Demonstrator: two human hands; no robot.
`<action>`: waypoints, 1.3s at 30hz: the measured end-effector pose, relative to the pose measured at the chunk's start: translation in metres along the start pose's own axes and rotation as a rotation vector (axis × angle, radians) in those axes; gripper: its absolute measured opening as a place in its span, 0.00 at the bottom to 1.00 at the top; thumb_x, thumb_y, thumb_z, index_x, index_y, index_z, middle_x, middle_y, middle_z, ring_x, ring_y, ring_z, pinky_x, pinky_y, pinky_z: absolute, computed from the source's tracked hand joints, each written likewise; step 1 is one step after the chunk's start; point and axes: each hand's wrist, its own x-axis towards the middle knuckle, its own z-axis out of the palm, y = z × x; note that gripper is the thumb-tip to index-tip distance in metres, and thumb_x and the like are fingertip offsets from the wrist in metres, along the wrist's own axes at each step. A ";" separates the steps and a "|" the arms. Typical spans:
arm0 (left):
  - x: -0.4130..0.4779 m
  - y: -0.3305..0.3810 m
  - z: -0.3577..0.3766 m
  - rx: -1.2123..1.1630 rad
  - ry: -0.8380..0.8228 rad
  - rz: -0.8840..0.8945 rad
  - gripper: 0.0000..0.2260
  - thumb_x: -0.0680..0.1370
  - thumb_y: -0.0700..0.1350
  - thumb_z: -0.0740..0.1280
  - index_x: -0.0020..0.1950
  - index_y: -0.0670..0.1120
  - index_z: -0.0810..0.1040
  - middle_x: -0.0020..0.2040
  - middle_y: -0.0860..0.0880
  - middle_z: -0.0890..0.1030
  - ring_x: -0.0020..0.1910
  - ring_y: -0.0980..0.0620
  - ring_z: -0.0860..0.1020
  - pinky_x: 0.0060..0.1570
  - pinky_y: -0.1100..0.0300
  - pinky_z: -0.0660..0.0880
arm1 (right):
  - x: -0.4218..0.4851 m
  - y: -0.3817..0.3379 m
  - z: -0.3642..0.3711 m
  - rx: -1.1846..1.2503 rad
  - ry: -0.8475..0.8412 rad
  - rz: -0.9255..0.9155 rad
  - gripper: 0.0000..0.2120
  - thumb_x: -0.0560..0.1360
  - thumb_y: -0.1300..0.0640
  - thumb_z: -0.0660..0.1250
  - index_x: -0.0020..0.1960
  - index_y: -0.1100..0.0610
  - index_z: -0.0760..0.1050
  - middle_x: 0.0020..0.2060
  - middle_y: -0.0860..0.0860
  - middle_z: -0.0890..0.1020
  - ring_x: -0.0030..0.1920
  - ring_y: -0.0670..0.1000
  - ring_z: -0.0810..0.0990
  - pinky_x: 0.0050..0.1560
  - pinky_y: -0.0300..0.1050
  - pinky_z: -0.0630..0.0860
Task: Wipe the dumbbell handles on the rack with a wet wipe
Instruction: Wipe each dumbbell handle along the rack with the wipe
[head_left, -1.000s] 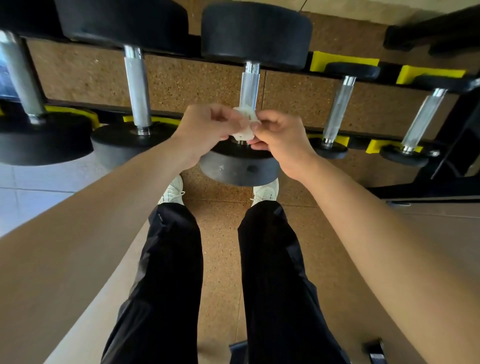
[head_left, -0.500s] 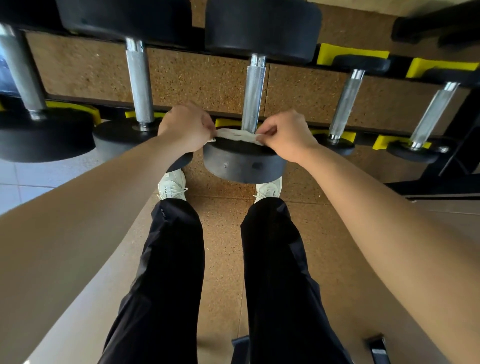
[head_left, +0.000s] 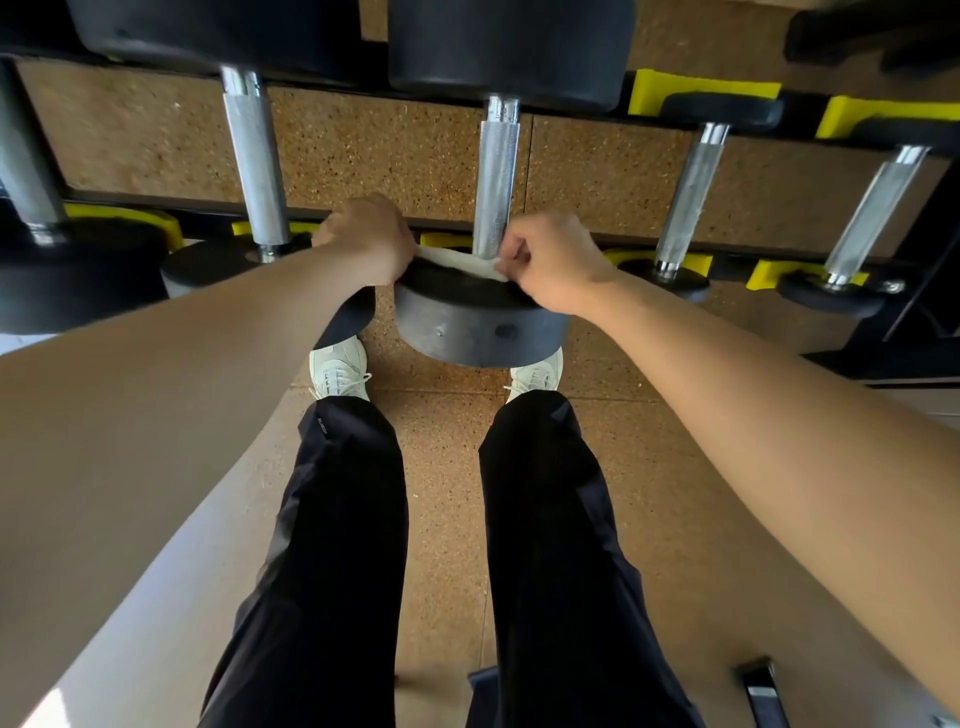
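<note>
The wipe (head_left: 462, 264) was stretched across the near end of the middle handle (head_left: 497, 182), just above the black weight (head_left: 478, 327) on the rack (head_left: 701, 88). Other handles (head_left: 255, 166) were seen on either side. The left hand (head_left: 371, 241) and the right hand (head_left: 553, 262) were each pinched shut on a wipe end. A small trouser label (head_left: 321, 426) could not be read.

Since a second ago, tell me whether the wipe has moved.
Yes. The wipe was bunched partway up the handle; now it is stretched between left hand and right hand, down at the handle's base.
</note>
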 end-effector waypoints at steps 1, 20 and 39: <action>0.000 0.002 -0.001 -0.036 -0.060 0.102 0.08 0.79 0.48 0.69 0.54 0.47 0.84 0.52 0.47 0.83 0.51 0.45 0.81 0.52 0.52 0.79 | 0.000 0.008 -0.001 -0.015 0.015 0.047 0.03 0.78 0.58 0.71 0.49 0.57 0.80 0.48 0.52 0.82 0.48 0.51 0.81 0.54 0.50 0.79; 0.002 0.017 -0.001 -0.590 0.206 -0.043 0.04 0.83 0.46 0.63 0.54 0.50 0.77 0.47 0.52 0.79 0.39 0.56 0.77 0.31 0.63 0.73 | 0.012 -0.001 -0.015 -0.084 0.356 -0.033 0.06 0.81 0.54 0.64 0.51 0.57 0.75 0.44 0.49 0.78 0.43 0.47 0.77 0.41 0.39 0.76; 0.007 0.076 -0.039 -1.274 0.005 -0.241 0.12 0.82 0.39 0.63 0.66 0.45 0.74 0.53 0.49 0.80 0.47 0.54 0.77 0.49 0.63 0.77 | 0.047 -0.012 -0.045 1.035 0.561 0.594 0.06 0.78 0.61 0.69 0.53 0.61 0.80 0.38 0.51 0.81 0.37 0.48 0.80 0.38 0.41 0.80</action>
